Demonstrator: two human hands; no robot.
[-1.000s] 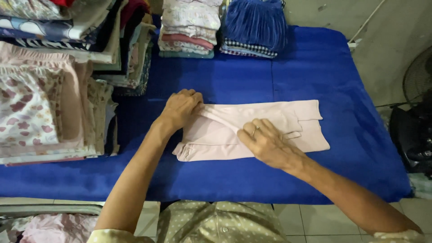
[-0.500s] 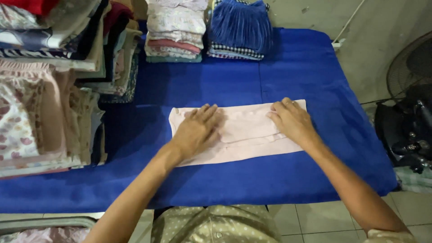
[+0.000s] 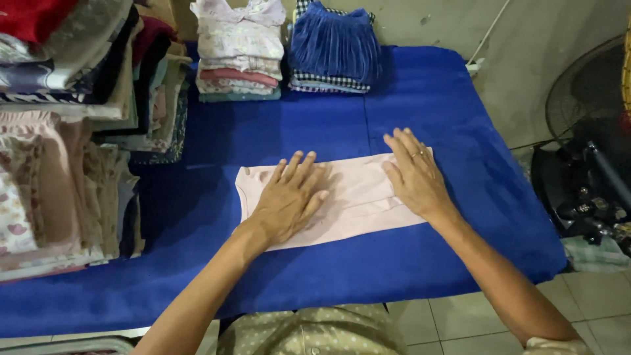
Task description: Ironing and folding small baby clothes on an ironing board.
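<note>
Pink garment (image 3: 358, 197): pale pink cloth folded into a long flat band; lies near the middle of the blue table cover (image 3: 420, 98), its long side running from 9 o'clock to 3 o'clock; left end rounded with a seam edge, right end under a hand

Left hand (image 3: 289, 197): palm down, fingers spread and flat, pressing on the left half of the pink garment; fingertips point toward 1 o'clock; grips nothing

Right hand (image 3: 414, 174): palm down, fingers spread and flat, resting on the right end of the pink garment; fingertips at its far edge, pointing toward 11 o'clock; a ring on one finger; grips nothing

Hands to each other: apart, with a bare stretch of the garment between them

Blue table cover: deep blue cloth spread over the whole work surface; a fold line runs from the far stacks toward the garment

Stack of folded clothes (image 3: 236, 56): at 11 o'clock from the garment, well apart from it; pale printed pieces on top, pink and green lower down

Blue pleated piece (image 3: 335, 46): at 12 o'clock, just beside that stack; lies on a checked cloth

Tall piles of clothes (image 3: 66, 131): at 9 o'clock along the left edge; red, grey, beige and printed fabrics, many layers

Fan (image 3: 591, 118): at 3 o'clock, off the table by the wall; dark wire guard

Floor tiles (image 3: 591, 302): at 4 o'clock, pale
</note>
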